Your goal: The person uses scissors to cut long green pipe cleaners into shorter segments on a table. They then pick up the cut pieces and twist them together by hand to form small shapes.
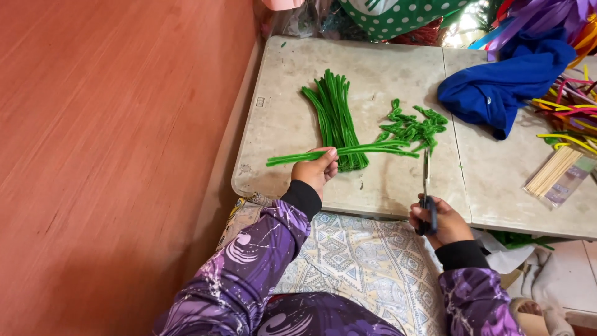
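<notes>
My left hand (316, 168) grips a few long green pipe cleaners (367, 150), held level over the low table (379, 62). My right hand (443, 221) holds black-handled scissors (426, 186), blades pointing away from me and reaching the right ends of those held stems. Behind them lies a bundle of straight green pipe cleaners (336, 112). To its right sits a pile of twisted green pieces (413, 124).
A blue cloth (504, 87) lies on the table's right half, with coloured pipe cleaners (569, 106) and a pack of wooden skewers (556, 174) further right. An orange-red wall (112, 155) fills the left. A patterned cushion (360, 261) lies on my lap.
</notes>
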